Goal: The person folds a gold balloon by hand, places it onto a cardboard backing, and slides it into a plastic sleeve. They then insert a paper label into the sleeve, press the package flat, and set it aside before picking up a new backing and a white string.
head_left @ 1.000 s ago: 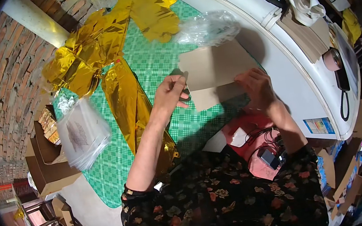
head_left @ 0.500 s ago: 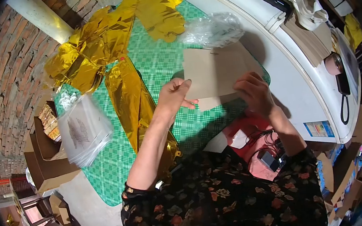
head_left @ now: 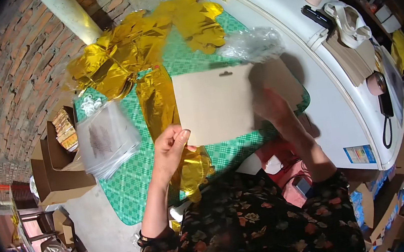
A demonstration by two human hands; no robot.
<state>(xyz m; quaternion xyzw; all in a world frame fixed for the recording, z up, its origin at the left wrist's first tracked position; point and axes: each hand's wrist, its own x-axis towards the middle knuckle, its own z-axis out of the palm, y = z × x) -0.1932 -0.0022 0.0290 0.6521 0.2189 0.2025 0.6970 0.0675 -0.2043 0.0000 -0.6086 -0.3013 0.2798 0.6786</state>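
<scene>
My left hand [head_left: 171,146] pinches the lower left corner of a flat tan cardboard sheet [head_left: 214,105], thumb on top. A small hanging slot is cut near the sheet's upper edge. At the sheet's right side, my right hand [head_left: 274,106] lies in deep shadow, its fingers dark and blurred. Whether it grips anything cannot be made out. More tan cardboard [head_left: 285,83] lies beyond that hand on the green checked tablecloth [head_left: 135,199]. Gold foil [head_left: 156,99] runs behind and below my left hand.
Left stand a stack of clear plastic sleeves [head_left: 105,140] and an open cardboard box [head_left: 62,176]. Crumpled clear plastic [head_left: 252,44] lies at the back. A white freezer [head_left: 333,105] borders the right side, with cardboard sheets [head_left: 353,59] and a cloth bag [head_left: 349,22] on top.
The cardboard sheet has moved left and nearer to me with my left hand, and now shows larger and flatter. My right hand has shifted slightly toward the back. The view has turned slightly.
</scene>
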